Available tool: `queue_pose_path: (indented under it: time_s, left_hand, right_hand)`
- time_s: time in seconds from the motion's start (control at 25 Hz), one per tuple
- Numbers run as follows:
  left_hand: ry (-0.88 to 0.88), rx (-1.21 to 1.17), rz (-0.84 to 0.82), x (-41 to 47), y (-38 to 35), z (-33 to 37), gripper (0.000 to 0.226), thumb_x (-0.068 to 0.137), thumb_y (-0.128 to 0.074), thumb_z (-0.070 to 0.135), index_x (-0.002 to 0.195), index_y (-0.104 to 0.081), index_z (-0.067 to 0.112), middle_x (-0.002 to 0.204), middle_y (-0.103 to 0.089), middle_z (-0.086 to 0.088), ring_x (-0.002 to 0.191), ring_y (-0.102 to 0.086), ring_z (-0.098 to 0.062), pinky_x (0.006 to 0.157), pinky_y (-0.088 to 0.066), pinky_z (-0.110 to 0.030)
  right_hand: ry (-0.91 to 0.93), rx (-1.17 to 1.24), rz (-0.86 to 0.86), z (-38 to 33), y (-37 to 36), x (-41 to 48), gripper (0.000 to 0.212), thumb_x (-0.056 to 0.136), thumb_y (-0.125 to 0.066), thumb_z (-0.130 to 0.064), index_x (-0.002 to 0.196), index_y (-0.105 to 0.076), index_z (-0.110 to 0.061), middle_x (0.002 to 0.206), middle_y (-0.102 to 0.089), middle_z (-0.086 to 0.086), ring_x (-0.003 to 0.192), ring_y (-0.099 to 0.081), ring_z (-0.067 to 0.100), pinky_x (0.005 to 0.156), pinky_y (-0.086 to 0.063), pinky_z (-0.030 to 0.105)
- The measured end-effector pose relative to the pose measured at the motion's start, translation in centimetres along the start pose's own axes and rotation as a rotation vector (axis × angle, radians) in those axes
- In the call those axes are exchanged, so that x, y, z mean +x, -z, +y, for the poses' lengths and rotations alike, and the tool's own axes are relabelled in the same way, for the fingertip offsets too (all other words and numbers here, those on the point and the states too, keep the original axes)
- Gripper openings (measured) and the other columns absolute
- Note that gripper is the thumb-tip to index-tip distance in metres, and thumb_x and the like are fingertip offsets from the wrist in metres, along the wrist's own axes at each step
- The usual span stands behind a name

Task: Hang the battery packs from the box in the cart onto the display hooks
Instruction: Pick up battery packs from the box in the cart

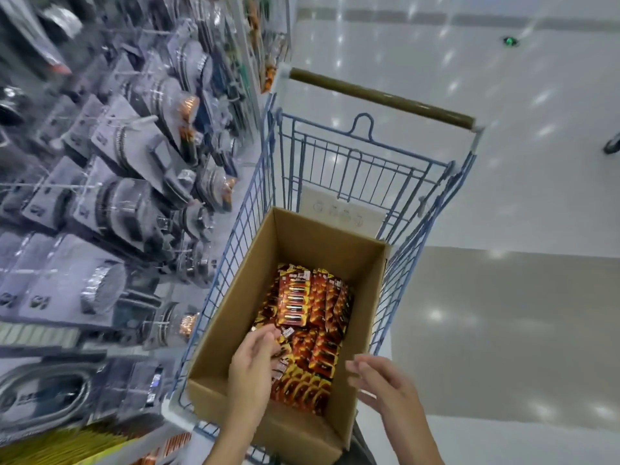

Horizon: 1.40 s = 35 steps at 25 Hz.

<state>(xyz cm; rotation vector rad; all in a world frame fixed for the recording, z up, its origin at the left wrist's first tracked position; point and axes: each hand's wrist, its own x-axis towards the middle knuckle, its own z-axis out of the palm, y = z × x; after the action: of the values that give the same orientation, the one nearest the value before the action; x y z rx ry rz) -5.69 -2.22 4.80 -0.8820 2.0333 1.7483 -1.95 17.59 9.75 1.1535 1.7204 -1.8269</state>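
Your left hand (251,360) is in the box (231,317) on the battery packs (302,307), grip unclear; right hand (385,384) loose above the right rim. Open floor (503,330) right of cart (369,162).

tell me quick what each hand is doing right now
Left hand: in the cardboard box, fingers on the battery packs; grip cannot be told.
Right hand: open, holding nothing, over the box's right wall.

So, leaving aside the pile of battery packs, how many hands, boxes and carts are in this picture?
Bare hands: 2 (left hand, right hand)
Open brown cardboard box: 1
Blue wire shopping cart: 1
Total: 4
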Motion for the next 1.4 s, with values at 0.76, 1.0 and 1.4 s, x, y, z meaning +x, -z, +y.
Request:
queue_pose_path:
  time_s: [0.76, 1.0, 1.4]
  left_hand:
    - [0.327, 0.663, 0.207, 27.1, -12.8, -10.9, 0.069, 0.086, -0.083, 0.029, 0.138, -0.051, -0.002, 0.144, -0.048, -0.026, 0.133, -0.048, -0.045, 0.113, -0.040, -0.048]
    - [0.491, 0.385, 0.140, 24.1, -8.8, -8.7, 0.036, 0.089, -0.077, 0.011, 0.124, -0.071, 0.005, 0.128, -0.070, -0.016, 0.113, -0.066, -0.033, 0.103, -0.050, -0.039]
    - [0.609, -0.206, 0.110, 5.6, 0.9, -1.0, 0.032, 0.086, -0.078, 0.002, 0.114, -0.067, 0.013, 0.099, -0.080, -0.015, 0.086, -0.079, -0.035, 0.081, -0.062, -0.053]
  right_hand:
    - [-0.166, -0.255, -0.116, -3.0, -1.9, 12.4, 0.013, 0.098, -0.066, -0.019, 0.100, -0.075, -0.028, 0.095, -0.077, -0.018, 0.091, -0.069, -0.006, 0.093, -0.052, 0.024]
    - [-0.154, -0.285, -0.124, -3.6, -2.4, 12.6, 0.011, 0.099, -0.066, -0.022, 0.101, -0.075, -0.028, 0.094, -0.077, -0.016, 0.099, -0.069, 0.004, 0.096, -0.054, 0.028]
    - [-0.171, -0.385, -0.217, -2.0, -9.8, 21.6, 0.034, 0.099, -0.064, -0.030, 0.129, -0.062, -0.016, 0.119, -0.069, 0.003, 0.108, -0.067, 0.019, 0.095, -0.056, 0.035]
